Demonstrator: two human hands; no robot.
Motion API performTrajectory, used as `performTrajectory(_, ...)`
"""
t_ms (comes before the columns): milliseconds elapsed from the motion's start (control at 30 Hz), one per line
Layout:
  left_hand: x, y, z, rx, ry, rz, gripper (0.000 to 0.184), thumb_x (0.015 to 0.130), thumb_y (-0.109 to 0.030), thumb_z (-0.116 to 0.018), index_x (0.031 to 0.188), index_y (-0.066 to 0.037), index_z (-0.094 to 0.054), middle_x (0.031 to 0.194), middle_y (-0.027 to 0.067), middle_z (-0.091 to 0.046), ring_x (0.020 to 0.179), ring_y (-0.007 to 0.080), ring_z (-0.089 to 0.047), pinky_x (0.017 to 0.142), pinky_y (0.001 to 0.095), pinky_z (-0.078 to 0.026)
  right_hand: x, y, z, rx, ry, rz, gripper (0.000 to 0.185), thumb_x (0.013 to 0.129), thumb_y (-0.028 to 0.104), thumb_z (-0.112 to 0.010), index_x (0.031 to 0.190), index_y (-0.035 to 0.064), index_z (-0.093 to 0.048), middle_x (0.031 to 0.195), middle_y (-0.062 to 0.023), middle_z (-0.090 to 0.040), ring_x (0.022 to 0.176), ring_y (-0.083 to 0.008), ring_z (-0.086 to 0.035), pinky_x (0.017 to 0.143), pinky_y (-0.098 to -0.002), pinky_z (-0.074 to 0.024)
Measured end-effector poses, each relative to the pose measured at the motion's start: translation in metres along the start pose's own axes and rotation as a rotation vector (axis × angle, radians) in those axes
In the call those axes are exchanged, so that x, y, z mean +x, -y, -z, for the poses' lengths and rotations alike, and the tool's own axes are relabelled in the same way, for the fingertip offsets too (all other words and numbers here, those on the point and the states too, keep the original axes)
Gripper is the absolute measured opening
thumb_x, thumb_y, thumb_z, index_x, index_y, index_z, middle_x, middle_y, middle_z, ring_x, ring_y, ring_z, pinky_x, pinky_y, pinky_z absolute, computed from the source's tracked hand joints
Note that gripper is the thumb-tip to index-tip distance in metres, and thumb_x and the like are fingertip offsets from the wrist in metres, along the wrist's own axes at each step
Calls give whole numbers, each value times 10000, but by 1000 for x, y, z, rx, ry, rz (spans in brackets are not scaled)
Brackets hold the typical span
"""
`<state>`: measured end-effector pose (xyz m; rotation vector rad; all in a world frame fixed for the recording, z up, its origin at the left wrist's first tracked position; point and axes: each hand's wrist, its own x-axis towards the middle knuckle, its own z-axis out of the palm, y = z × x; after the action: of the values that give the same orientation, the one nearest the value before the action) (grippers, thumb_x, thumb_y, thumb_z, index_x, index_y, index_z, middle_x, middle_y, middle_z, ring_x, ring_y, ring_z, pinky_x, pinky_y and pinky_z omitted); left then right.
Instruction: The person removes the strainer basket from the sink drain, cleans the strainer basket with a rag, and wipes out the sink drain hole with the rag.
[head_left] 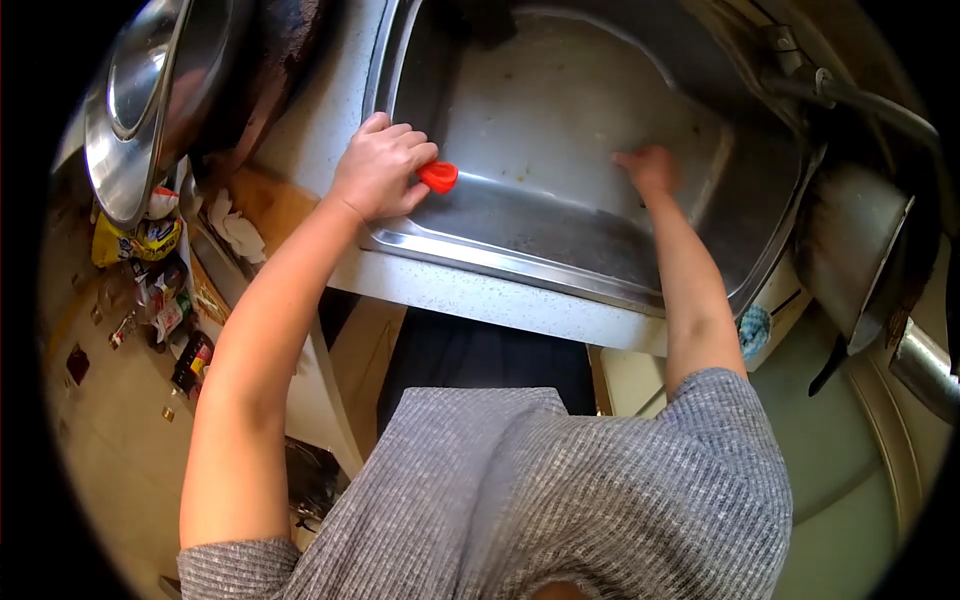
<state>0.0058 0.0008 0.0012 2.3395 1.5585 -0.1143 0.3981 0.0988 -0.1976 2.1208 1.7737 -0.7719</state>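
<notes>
My left hand is closed around a small red object. Only its rounded, glossy end sticks out past my fingers, so its kind is hidden. That hand is over the left rim of a stainless steel sink. Down inside the basin, toward its right side, is my right hand. It is smeared by motion, with one digit pointing left, and whether it holds anything does not show. The basin floor looks wet and carries a few small dark specks.
Metal bowls or lids stand at the upper left, above packets and a crumpled white cloth. A faucet and pans crowd the right side. A blue scrubber lies by the sink's front right corner.
</notes>
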Motion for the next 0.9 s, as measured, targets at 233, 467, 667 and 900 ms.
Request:
performTrajectory(233,0,1,-1,-19,-41,-14,177,677,-208,-731,817,-124,-661,830,24,-656,838,180,-619,839,321,-434,12,-3,-29,54,-4,-73,488,691,568,-751,952,155,-757,980,-89,-726,969,-312,-677,817,-440,-527)
performTrajectory(467,-1,2,-2,-31,-38,-23,200,664,-212,-724,816,-122,-631,830,33,-636,831,198,-608,835,337,-425,-10,14,-19,-65,154,230,373,861,445,-600,953,112,-741,992,-156,-713,965,-313,-675,823,-443,-523)
performTrajectory(667,-1,3,-4,-51,-41,-23,217,667,-217,-720,840,-119,-635,833,40,-630,837,203,-604,843,341,-422,-20,23,-46,-322,228,417,277,869,289,-607,897,38,-720,974,-177,-708,900,-315,-684,714,-412,-537)
performTrajectory(900,-2,2,-4,-51,-92,-16,153,675,-206,-719,782,-124,-648,807,23,-645,836,195,-624,848,325,-441,-29,55,-34,234,876,197,190,841,174,-606,916,25,-696,811,-80,-712,734,-190,-675,702,-341,-544)
